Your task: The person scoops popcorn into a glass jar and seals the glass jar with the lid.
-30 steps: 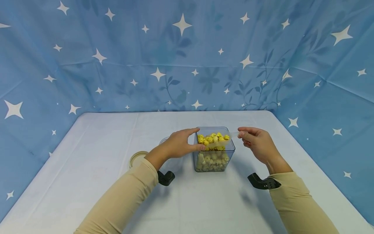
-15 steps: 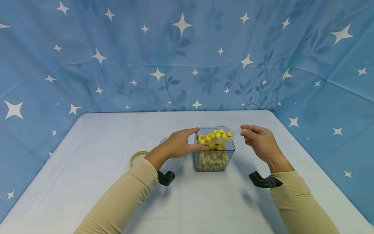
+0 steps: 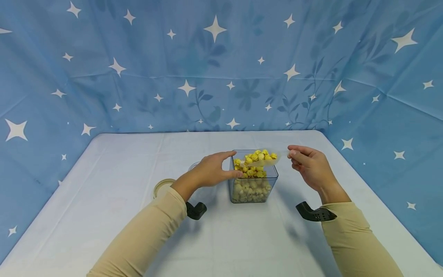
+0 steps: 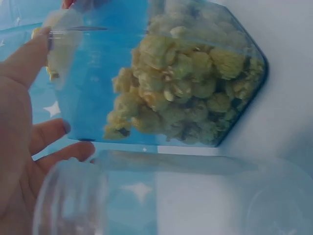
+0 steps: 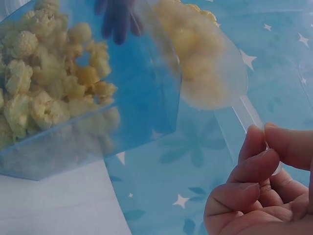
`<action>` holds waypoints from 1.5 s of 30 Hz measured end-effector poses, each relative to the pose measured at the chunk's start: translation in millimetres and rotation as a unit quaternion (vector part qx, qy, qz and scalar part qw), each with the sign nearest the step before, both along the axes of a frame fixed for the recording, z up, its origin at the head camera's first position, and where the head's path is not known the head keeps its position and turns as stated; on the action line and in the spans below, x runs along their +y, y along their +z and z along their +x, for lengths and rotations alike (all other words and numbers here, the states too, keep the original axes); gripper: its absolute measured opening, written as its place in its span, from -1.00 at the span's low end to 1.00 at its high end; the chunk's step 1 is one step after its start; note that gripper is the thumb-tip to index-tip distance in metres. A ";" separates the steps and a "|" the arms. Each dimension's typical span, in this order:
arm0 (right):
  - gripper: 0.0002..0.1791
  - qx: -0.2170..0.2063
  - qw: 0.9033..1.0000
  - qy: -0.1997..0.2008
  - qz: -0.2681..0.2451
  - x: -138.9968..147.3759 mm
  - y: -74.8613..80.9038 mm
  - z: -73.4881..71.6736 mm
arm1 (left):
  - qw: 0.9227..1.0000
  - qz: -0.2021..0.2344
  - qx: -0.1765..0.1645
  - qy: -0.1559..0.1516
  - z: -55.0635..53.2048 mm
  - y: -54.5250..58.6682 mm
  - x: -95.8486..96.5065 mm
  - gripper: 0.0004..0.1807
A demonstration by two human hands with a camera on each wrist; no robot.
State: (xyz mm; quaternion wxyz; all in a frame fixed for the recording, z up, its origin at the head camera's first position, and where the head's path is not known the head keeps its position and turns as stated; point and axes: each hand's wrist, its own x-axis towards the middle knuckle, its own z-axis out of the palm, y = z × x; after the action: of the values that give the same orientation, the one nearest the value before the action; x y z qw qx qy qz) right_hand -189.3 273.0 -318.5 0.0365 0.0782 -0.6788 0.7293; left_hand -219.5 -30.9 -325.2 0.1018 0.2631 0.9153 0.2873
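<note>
A clear square container (image 3: 272, 185) stands on the table, part filled with yellow popcorn (image 5: 49, 78). My left hand (image 3: 209, 170) holds it at the left side of the rim, thumb on the near edge and fingers toward the far corner. Between thumb and fingertips my right hand (image 3: 309, 166) pinches the thin handle of a translucent scoop (image 5: 230, 81). The scoop bowl is heaped with popcorn and lies over the container's right rim in the head view. Beside the container, a clear jar (image 4: 195, 200) shows in the left wrist view; my left hand mostly hides it from the head camera.
A round lid with a gold rim (image 3: 162, 184) lies on the white table (image 3: 104, 184), partly behind the left forearm. A blue curtain with white stars (image 3: 166, 57) hangs behind the table and down both sides.
My right hand has moved up and slightly right, lifting the scoop from among the popcorn to rim height with a heap in it. The left hand and the container have stayed put.
</note>
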 end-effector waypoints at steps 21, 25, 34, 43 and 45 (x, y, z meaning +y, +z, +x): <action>-0.72 0.054 0.997 0.055 -0.026 -48.2 12.2 2.9 | 0.994 0.081 0.036 0.066 23.2 -4.5 -66.0 -0.02; -0.75 0.056 0.996 0.065 -0.006 -58.0 12.4 1.1 | 0.992 0.090 0.028 0.081 25.8 -14.1 -73.8 0.03; -0.74 0.051 0.995 0.043 0.075 -74.6 7.7 -4.5 | 0.985 0.131 -0.018 0.113 26.1 -31.5 -80.4 0.04; -0.63 0.060 0.980 0.017 0.189 -83.7 11.2 -6.5 | 0.984 0.134 -0.023 0.119 26.0 -34.2 -81.4 -0.01; -0.62 0.057 0.977 0.012 0.203 -85.1 11.9 -6.7 | 0.984 0.133 -0.021 0.117 25.6 -34.4 -81.7 -0.01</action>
State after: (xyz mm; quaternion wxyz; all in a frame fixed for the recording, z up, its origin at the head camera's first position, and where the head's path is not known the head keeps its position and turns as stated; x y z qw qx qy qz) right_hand -196.0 187.9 -306.6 0.0497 0.1340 -0.8085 0.5709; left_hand -193.9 -112.5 -359.6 0.0505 0.1597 0.8911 0.4218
